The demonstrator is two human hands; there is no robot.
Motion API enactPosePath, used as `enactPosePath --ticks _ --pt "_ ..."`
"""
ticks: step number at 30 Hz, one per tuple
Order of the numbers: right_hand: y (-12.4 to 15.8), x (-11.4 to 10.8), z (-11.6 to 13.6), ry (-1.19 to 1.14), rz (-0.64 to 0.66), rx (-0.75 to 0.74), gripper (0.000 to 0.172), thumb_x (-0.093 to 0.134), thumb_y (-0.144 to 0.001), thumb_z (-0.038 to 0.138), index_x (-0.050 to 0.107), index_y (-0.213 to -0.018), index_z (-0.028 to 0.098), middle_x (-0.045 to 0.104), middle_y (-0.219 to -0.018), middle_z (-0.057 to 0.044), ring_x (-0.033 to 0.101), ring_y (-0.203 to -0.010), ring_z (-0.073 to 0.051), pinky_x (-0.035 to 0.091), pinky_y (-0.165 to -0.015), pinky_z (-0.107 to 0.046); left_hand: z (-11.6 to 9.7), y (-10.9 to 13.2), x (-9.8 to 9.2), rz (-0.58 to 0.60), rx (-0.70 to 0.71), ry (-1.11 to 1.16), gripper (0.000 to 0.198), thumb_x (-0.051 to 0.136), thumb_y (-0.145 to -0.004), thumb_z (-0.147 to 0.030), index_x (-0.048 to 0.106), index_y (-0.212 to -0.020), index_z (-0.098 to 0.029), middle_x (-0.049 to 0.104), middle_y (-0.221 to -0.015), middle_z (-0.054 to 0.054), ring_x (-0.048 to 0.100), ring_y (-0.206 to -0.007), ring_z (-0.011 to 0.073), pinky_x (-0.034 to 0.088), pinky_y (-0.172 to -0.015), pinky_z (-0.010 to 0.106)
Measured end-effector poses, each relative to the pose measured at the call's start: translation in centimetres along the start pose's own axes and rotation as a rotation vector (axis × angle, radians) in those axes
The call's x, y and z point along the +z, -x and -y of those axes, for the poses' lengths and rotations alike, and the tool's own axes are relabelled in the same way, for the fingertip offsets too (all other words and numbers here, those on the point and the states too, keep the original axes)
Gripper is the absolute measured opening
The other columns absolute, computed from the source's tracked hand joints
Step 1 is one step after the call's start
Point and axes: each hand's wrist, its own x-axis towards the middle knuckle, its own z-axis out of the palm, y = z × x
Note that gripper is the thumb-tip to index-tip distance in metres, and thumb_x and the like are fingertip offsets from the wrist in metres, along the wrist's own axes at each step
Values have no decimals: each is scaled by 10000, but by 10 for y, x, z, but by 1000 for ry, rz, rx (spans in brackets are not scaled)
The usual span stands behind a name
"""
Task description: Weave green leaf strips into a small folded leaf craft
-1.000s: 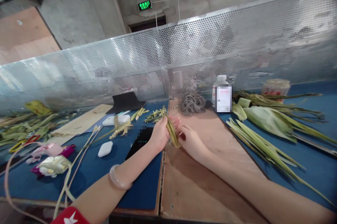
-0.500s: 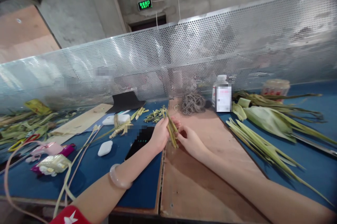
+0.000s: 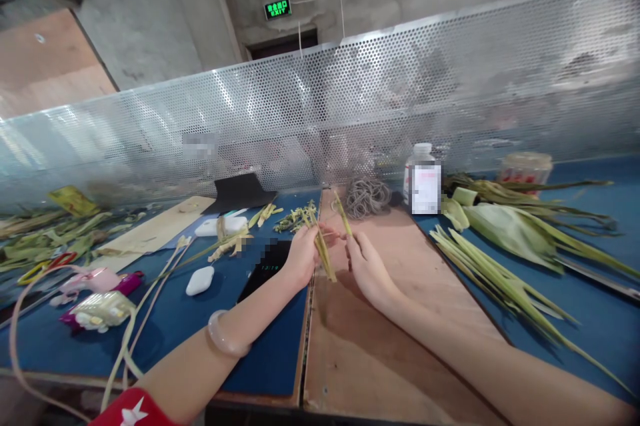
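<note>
My left hand (image 3: 301, 258) is closed around a small bundle of narrow green-yellow leaf strips (image 3: 326, 258), which hangs slantwise over the wooden board (image 3: 370, 346). Just to its right, my right hand (image 3: 367, 267) pinches a single leaf strip (image 3: 343, 213) that points up and away from me. The two hands are close together, a small gap apart, and the left fingertips are partly hidden behind the bundle. Behind them lies a tangle of grey cord (image 3: 367, 198). Small green sprigs (image 3: 295, 218) rest beyond my left hand.
Long split leaves (image 3: 493, 273) and a pale husk (image 3: 510, 229) lie on the right, near a white bottle (image 3: 423, 183) and a clear jar (image 3: 525, 169). Leftward are a dark phone (image 3: 263, 273), a white case (image 3: 199, 281), scissors (image 3: 47, 268) and glue guns (image 3: 100, 311). A perforated metal screen (image 3: 240, 126) stands behind.
My right hand has drawn slightly away from the bundle to the right, and a single strip now stands up from its fingers. The left hand keeps its hold on the bundle.
</note>
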Motion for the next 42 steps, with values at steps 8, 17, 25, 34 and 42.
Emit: enactPosePath --ticks 8,17,25,34,42 --pt "-3 2 -3 -38 73 -28 278 432 -857 414 577 -902 181 608 -890 -59 562 -771 -176 451 -659 -291 3 3 -1 134 95 -129 114 539 -797 -218 550 -905 -180 677 -851 41 667 -781 185 521 -762 350" --pt "-6 0 -6 -42 56 -12 178 535 -792 343 568 -809 168 620 -732 -27 572 -668 -165 456 -654 -305 4 6 -1 150 75 -199 158 560 -785 -219 539 -937 -182 678 -917 76 659 -791 206 536 -676 345" --pt "-7 1 -15 31 68 -21 67 542 -746 237 502 -749 184 603 -736 -22 573 -692 -166 450 -657 -300 4 4 2 160 60 -117 194 570 -763 -188 566 -956 -167 677 -960 90 645 -941 232 475 -878 395" --pt "-10 -3 -15 139 20 2 93 548 -744 264 519 -739 176 601 -712 -25 550 -664 -168 419 -642 -297 -2 6 8 244 -40 2 366 483 -700 -21 583 -1028 -149 640 -1133 116 570 -1111 232 394 -1010 404" --pt "-12 -1 -19 86 61 -16 81 543 -729 249 489 -724 189 563 -680 9 518 -632 -148 399 -614 -277 6 5 -1 278 20 -137 356 564 -777 -96 537 -1121 -181 622 -1163 120 582 -1096 237 404 -991 429"
